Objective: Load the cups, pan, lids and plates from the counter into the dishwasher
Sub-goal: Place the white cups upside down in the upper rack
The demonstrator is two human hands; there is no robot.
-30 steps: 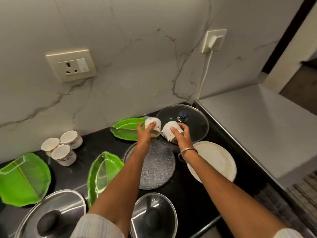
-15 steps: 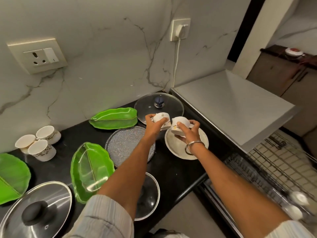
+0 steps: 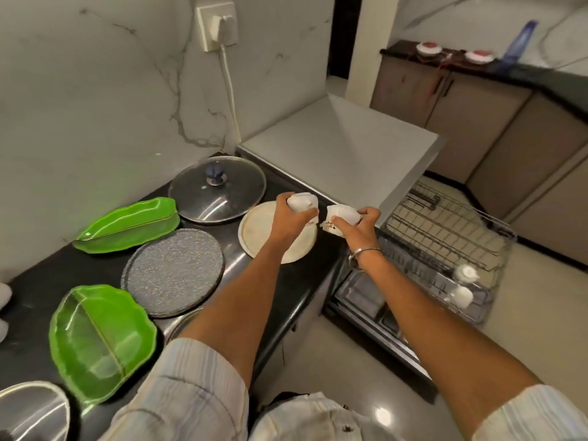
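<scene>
Cups [image 3: 342, 218] carried rightward; marking illegible

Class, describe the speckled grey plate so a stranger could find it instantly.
Start at the black counter under the marble wall. Between two green leaf-shaped plates, left of the person's left forearm, lies the round speckled grey plate. It alone is dark, flat and granite-flecked; the cream round plate is pale.

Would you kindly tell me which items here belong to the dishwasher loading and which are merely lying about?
Job:
left hand, right hand, each gripping a white cup
cream plate
speckled plate
green leaf plates
glass lid
dishwasher rack

Lying about:
wall plug
blue bottle
</scene>
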